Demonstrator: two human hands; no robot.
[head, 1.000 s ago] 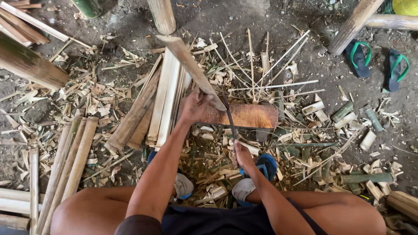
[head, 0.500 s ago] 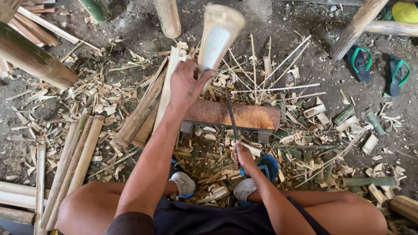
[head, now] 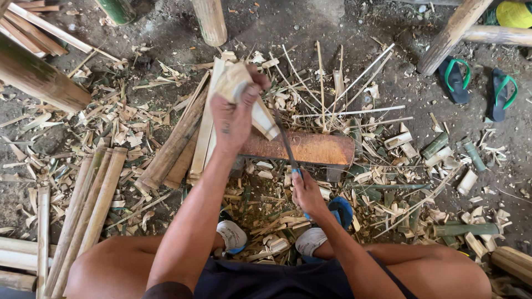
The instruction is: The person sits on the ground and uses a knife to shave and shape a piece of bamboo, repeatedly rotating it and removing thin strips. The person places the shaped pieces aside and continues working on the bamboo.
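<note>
Both hands are working over the dirt floor (head: 332, 22) in the head view; the left hand (head: 235, 113) is gripping a pale bamboo piece (head: 238, 83), closed around it and raising it above the reddish wooden block (head: 310, 148); the right hand (head: 307, 191) is clenching the handle of a long knife (head: 284, 138), its blade slanting up beside the bamboo piece; split bamboo slats (head: 83, 210) are lying to the left, green sandals (head: 479, 86) resting well apart at upper right.
</note>
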